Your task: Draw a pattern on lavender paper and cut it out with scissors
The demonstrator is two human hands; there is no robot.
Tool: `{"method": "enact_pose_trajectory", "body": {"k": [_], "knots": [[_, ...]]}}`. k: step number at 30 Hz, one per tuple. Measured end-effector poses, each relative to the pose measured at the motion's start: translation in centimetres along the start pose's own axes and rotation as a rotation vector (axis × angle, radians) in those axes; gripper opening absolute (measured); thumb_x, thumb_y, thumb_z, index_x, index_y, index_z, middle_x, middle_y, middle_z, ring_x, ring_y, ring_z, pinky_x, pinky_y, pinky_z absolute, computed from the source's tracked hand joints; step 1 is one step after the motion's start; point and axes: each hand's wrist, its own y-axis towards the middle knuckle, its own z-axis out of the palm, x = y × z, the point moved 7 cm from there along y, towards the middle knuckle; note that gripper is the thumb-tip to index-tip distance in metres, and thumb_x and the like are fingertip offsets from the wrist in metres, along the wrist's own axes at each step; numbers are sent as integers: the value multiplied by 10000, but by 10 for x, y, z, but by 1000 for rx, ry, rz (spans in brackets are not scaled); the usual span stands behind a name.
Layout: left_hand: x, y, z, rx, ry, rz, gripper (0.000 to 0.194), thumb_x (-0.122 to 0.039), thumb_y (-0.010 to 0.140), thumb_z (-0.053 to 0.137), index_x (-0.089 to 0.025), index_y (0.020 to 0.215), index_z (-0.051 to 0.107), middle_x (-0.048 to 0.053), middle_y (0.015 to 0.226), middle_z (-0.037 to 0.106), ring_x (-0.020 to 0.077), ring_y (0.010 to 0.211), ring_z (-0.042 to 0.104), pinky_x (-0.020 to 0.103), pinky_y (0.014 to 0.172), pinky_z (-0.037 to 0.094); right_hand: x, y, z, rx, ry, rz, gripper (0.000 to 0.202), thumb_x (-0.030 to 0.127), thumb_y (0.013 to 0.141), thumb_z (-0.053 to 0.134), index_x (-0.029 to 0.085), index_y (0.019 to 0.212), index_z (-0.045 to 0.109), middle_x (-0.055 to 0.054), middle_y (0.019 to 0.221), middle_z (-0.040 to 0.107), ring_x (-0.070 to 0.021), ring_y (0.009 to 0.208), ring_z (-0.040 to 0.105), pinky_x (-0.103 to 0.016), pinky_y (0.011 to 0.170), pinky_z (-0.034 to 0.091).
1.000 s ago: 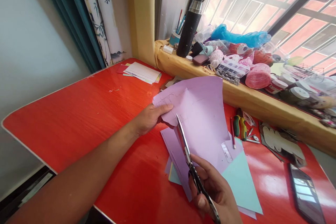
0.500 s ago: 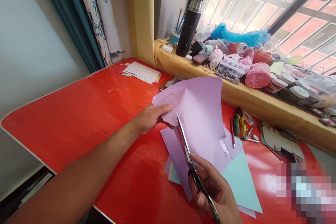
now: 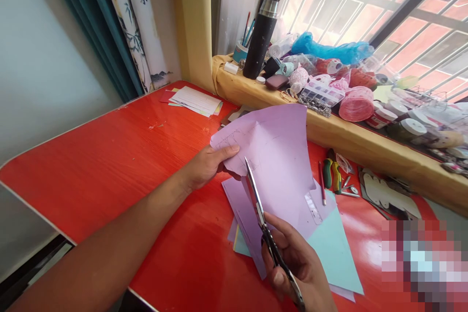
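Note:
My left hand [image 3: 215,161] pinches the left edge of a purple sheet of paper [image 3: 281,151], thumb on top and fingers underneath. Faint pencil lines run across the sheet near my thumb. My right hand [image 3: 296,263] grips a pair of scissors [image 3: 258,204] by the dark handles. Their blades point up and away, lying over the sheet's lower left part, with the tip a little right of my left thumb. Below the held sheet lie more purple paper [image 3: 243,222] and light blue paper [image 3: 340,248]. A clear ruler [image 3: 313,208] rests on the purple paper.
On the red table [image 3: 109,170] lie a red pencil [image 3: 322,183], pliers [image 3: 336,175], cut card shapes [image 3: 389,195] and a paper stack [image 3: 197,100]. A black flask [image 3: 260,41], a blue plastic bag [image 3: 331,48] and several jars [image 3: 409,127] crowd the windowsill.
The whole view has shifted slightly, so everything appears a little further left. Both hands, the scissors and the sheet keep nearly the same pose.

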Motion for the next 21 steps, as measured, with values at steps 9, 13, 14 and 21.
{"method": "enact_pose_trajectory", "body": {"k": [9,13,14,21], "knots": [[-1,-1,0,-17,6,-3,476,-590,817,921,-139,926,814,84,829,794,235,743,754,362,688,673,-2,0,-1,-13,-21,16,771,635,945,849,235,1578,662,13,756,538,-123,563,352,-235,471,281],[-1,-1,0,-10,12,-5,477,-594,826,913,-139,925,811,91,834,797,239,747,753,371,698,675,-4,-1,-1,-15,-21,29,790,637,939,851,229,1587,655,9,757,551,-124,562,364,-236,474,282],[-1,-1,0,-7,14,-6,470,-590,833,908,-140,925,810,91,837,798,239,746,752,375,703,675,-4,-2,-2,-16,-22,29,791,641,940,849,229,1588,654,9,758,550,-123,562,363,-237,475,284],[0,-1,-1,-8,17,-3,445,-577,855,889,-147,934,805,83,841,794,236,750,751,378,718,675,-3,-2,-3,-25,-62,13,792,658,929,849,244,1580,670,-2,778,566,-128,566,368,-245,482,286]]}}
